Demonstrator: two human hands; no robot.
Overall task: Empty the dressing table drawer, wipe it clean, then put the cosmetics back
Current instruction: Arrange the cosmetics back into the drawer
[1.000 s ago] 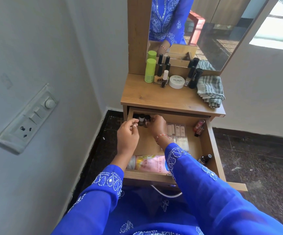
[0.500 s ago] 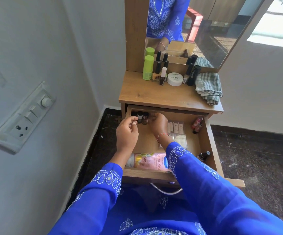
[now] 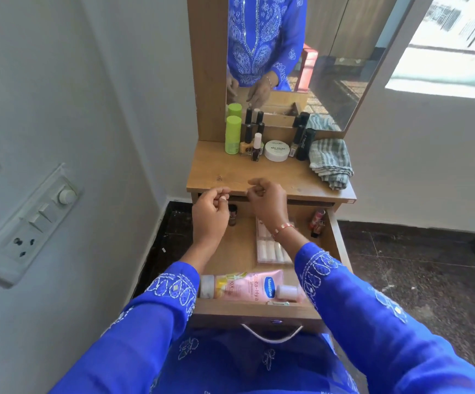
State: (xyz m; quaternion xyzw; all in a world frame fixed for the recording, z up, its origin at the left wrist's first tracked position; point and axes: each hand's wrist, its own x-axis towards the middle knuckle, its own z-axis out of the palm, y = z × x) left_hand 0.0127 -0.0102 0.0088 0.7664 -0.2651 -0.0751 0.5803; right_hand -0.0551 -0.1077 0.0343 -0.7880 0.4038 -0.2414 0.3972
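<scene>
Emptying is the step in hand, judging from the head view, the only one here: the drawer [image 3: 331, 245] stands pulled out with cosmetics in it, while others are lined up at the back of the counter [image 3: 230, 177] under the mirror [image 3: 330, 66].

The left hand [image 3: 210, 216] and the right hand [image 3: 267, 204] are both raised at the front edge of the counter, above the far end of the drawer. Each has its fingers curled with thumb meeting fingertips, as if pinching something small. Whether either grip truly has hold of an item I cannot tell; nothing shows clearly between the fingers.

Just below and beside the left grip, a small dark bottle [image 3: 232, 216] stands in the drawer. Under the right wrist lies a clear case of white pieces [image 3: 270, 248]. Off to the right of that grip, against the drawer's side wall, are reddish lip tubes [image 3: 317, 220]. Nearest the person, well behind both grips, a pink lotion tube [image 3: 242, 285] lies across the drawer front.

Beyond the grips, on the counter, stand a green can [image 3: 232, 135], nail polish bottles [image 3: 256, 146], a white jar [image 3: 277, 150] and a folded striped cloth [image 3: 331, 163].

The next move likely calls for setting down whatever is pinched among that row, then reaching back for the dark bottle. Wiping is not yet begun.
</scene>
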